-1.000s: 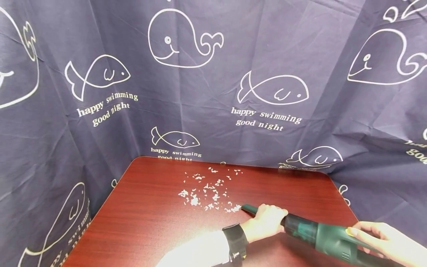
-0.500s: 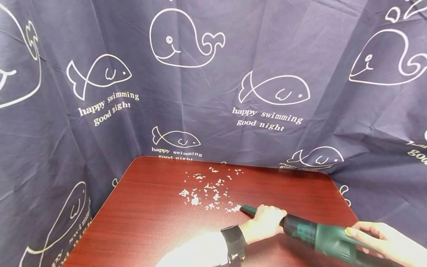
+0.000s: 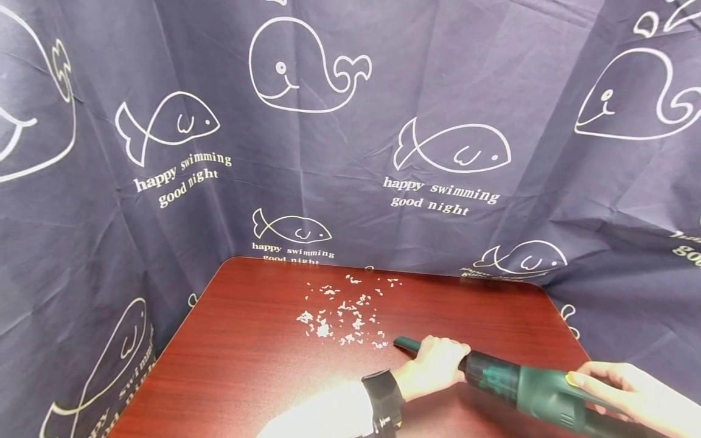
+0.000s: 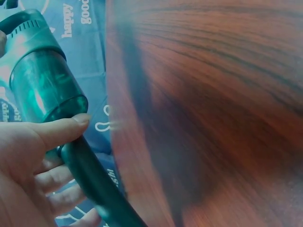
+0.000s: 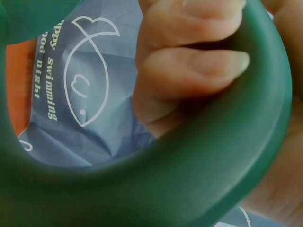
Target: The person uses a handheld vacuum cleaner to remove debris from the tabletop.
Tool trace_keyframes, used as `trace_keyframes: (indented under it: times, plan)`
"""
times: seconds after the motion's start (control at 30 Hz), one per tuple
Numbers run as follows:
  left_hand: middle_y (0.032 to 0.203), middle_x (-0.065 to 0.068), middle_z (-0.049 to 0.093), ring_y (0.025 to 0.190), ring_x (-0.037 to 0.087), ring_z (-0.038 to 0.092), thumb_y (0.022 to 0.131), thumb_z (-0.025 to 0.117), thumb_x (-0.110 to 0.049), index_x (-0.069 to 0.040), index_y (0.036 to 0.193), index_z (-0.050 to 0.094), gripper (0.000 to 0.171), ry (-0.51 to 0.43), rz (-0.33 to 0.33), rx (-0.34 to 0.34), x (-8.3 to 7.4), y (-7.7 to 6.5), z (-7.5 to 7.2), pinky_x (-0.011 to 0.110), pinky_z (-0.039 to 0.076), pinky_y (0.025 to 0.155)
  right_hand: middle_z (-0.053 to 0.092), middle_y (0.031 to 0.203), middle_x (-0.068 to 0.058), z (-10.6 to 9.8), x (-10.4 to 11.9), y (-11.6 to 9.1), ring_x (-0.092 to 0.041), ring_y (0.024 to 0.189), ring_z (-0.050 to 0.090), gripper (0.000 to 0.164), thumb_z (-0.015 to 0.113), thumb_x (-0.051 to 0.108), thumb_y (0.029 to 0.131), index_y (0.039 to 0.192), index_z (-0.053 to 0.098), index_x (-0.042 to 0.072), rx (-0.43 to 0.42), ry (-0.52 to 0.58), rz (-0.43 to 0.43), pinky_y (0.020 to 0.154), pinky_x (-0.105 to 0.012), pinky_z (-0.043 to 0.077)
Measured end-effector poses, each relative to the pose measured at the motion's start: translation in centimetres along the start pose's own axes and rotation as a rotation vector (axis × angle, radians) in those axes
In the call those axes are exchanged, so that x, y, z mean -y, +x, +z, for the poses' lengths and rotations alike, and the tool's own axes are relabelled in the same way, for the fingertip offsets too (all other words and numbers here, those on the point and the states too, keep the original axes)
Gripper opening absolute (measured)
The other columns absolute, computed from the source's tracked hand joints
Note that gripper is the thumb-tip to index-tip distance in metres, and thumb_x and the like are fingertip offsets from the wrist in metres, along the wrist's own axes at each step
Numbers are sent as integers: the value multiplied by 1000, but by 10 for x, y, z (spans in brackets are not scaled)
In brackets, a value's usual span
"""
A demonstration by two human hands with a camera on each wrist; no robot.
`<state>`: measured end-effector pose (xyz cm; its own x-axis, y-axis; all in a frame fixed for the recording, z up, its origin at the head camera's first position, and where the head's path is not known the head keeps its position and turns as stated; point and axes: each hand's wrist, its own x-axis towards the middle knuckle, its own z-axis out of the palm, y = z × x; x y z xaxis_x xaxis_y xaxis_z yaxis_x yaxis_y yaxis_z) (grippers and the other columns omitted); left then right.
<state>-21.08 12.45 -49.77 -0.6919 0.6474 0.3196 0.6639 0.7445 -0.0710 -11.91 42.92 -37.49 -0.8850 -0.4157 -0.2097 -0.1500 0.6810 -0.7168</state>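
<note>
A dark green handheld vacuum cleaner [image 3: 539, 389] with a see-through dust cup [image 4: 49, 87] slants across the right front of the table. My left hand [image 3: 438, 364] holds its narrow nozzle [image 4: 97, 182], the thumb lying by the joint with the cup. My right hand [image 3: 624, 386] grips the looped handle [image 5: 208, 161], with the fingers [image 5: 199, 66] curled round it in the right wrist view. Small white scraps [image 3: 323, 329] lie scattered over the middle of the table. The nozzle's tip is beside the scraps at their right front, with a small gap between.
The red-brown wooden table [image 3: 235, 347] has rounded back corners. Blue-grey curtains [image 3: 350, 152] with white fish and whale prints hang close behind it and along both sides. A black band [image 3: 383, 395] circles my left wrist.
The clump of white scraps right at the nozzle's tip is gone, and fewer scraps lie there. Both hands keep their hold and have hardly moved. The head view has shifted slightly.
</note>
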Motion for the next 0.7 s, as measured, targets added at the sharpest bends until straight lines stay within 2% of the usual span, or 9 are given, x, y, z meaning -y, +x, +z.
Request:
trace_keyframes:
  times: [0.4,0.5,0.63,0.7]
  plan:
    - [85,-17,73,71,2,67,74,84,-61,-32,92,68,37,3,10,-27,6,-4,0,26,39,52,61,69,3,0,4,7,-10,51,51,28,43,12,111,102,69,15,23,26,6,46,-28,42]
    - [85,-18,73,72,2,67,74,85,-60,-32,91,69,37,3,5,-17,7,-3,-1,27,41,52,61,71,2,1,5,9,-17,54,52,28,42,10,111,104,69,12,35,55,-24,46,-29,42]
    - [85,-17,73,71,3,67,74,85,-60,-33,92,69,37,-1,-3,-1,7,-3,-2,27,38,52,61,70,1,1,7,9,-24,53,50,29,41,11,111,105,69,12,41,61,-3,47,-30,41]
    - [85,-17,73,71,3,67,74,85,-60,-33,92,69,37,-6,-5,5,8,-3,-2,27,38,51,60,68,3,0,8,9,-22,50,48,29,41,14,112,104,69,14,36,34,25,48,-28,42]
